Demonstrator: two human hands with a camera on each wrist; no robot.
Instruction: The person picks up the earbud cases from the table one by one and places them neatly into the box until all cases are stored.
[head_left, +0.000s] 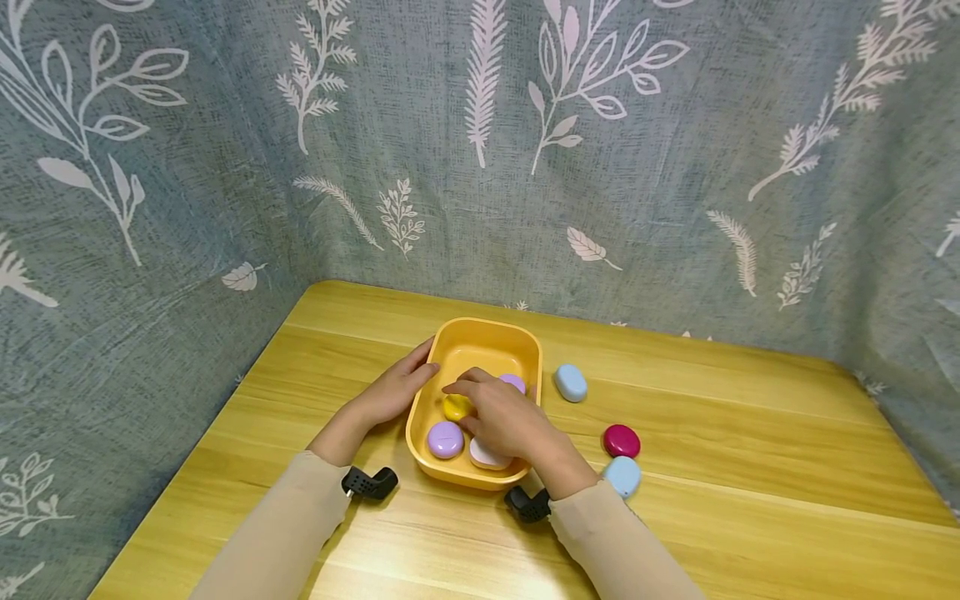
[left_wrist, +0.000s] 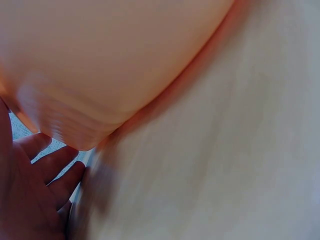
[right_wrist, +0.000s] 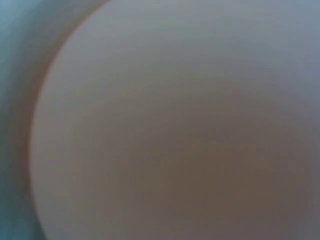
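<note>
My left hand (head_left: 393, 390) holds the left wall of an orange-yellow rectangular tub (head_left: 480, 325), thumb at the rim and fingers along the outside. In the left wrist view its fingers (left_wrist: 55, 170) touch the tub's wall. Inside the tub, my right hand (head_left: 502, 410) has its fingers and thumb curled around a glossy yellow rounded piece (head_left: 456, 407). Near it lie a round lavender piece (head_left: 446, 440), a whitish piece (head_left: 489, 455) under the hand, and another lavender piece (head_left: 513, 382) partly hidden. The right wrist view is blurred by a close pale surface.
Right of the tub, a light blue oval piece (head_left: 571, 382), a dark pink one (head_left: 622, 441) and a second light blue one (head_left: 622, 477) lie on the wooden table (head_left: 750, 467). A leaf-patterned curtain (head_left: 465, 208) hangs behind and at both sides.
</note>
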